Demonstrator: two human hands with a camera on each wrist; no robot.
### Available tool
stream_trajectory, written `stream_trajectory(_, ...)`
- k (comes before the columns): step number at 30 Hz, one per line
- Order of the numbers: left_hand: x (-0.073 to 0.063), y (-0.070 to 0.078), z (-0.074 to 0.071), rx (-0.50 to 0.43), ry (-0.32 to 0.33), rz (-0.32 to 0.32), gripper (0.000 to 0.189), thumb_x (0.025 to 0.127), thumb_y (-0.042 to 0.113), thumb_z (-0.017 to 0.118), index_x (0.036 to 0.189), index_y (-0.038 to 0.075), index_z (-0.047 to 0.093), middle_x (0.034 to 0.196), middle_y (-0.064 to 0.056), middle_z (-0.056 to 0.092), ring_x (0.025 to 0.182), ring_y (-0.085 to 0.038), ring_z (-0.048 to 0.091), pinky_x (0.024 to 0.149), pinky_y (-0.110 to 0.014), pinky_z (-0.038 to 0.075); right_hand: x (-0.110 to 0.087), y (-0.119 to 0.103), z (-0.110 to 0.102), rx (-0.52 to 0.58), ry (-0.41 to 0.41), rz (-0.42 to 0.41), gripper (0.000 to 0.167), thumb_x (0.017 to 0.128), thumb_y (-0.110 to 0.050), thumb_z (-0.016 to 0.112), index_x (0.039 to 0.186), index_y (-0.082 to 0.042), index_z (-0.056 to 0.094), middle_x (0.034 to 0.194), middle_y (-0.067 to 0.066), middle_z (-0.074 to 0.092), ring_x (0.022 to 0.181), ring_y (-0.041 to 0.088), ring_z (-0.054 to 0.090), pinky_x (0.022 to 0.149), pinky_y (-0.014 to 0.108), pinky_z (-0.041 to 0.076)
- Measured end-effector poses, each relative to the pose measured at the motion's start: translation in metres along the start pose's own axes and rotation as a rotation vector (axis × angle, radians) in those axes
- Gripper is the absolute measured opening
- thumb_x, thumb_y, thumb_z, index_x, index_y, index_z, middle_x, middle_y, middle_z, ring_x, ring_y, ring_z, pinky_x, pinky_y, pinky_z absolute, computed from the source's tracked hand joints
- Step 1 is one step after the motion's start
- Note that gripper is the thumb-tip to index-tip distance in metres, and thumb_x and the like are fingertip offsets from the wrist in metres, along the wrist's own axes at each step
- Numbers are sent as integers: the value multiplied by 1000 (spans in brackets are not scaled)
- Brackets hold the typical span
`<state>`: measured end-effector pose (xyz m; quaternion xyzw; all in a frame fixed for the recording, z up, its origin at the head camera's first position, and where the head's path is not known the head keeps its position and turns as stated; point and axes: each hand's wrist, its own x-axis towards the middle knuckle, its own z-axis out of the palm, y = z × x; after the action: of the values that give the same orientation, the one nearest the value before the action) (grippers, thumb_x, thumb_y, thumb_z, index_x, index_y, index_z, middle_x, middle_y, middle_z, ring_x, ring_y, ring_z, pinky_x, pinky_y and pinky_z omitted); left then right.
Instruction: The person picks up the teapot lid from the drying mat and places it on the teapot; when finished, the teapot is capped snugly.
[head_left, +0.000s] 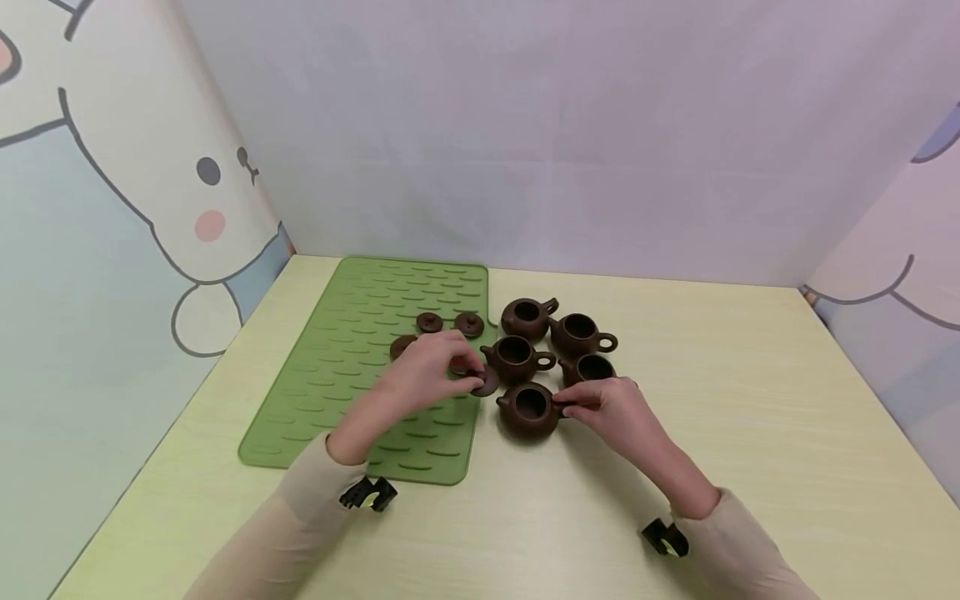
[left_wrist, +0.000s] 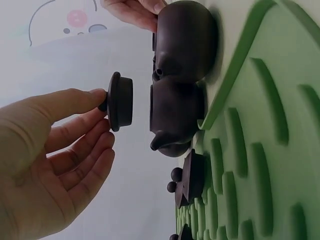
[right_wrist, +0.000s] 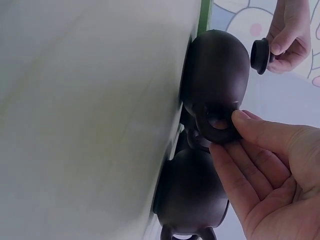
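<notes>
My left hand (head_left: 433,367) pinches a small dark brown teapot lid (left_wrist: 121,102) by its knob. The lid is held in the air above the right edge of the green mat, close to the spout side of the front teapot (head_left: 527,427). That teapot has no lid on, and its round opening faces up. My right hand (head_left: 621,419) pinches the handle (right_wrist: 215,132) of this teapot between thumb and fingers. In the right wrist view the teapot sits upright at the table surface, with the lid beyond it.
Behind the front teapot stand several more open teapots, among them a middle one (head_left: 513,360) and a far one (head_left: 525,318). Several lids, such as this one (head_left: 468,324), lie on the green mat (head_left: 315,367). Curtain-like walls (head_left: 555,167) border the pale table (head_left: 750,400).
</notes>
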<state>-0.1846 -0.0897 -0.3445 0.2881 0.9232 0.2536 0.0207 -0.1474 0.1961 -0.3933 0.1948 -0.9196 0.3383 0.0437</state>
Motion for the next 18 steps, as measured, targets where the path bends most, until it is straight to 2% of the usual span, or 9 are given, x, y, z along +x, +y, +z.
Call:
stream_trajectory(7, 7, 9, 8, -21, -19, 33, 8, 89, 23, 76, 94, 17, 75, 94, 4, 65, 88, -21, 64, 72, -24, 50, 2, 1, 0, -5, -1, -18, 20, 78, 0, 81, 94, -12, 81, 89, 1, 79, 84, 17, 75, 67, 19, 57)
stream_trajectory(15, 15, 18, 21, 6, -29, 57, 12, 87, 27, 78, 95, 19, 74, 98, 5, 67, 89, -19, 66, 74, -25, 51, 2, 1, 0, -12, -8, -15, 20, 78, 1, 80, 95, -11, 81, 89, 1, 79, 83, 15, 74, 66, 19, 56)
stream_trajectory(18, 18, 21, 24, -17, -46, 63, 12, 88, 27, 77, 95, 18, 74, 99, 5, 68, 92, -18, 67, 77, -26, 53, 1, 0, -1, -17, -13, -11, 20, 79, 1, 80, 95, -10, 81, 89, 2, 79, 82, 16, 74, 65, 18, 55)
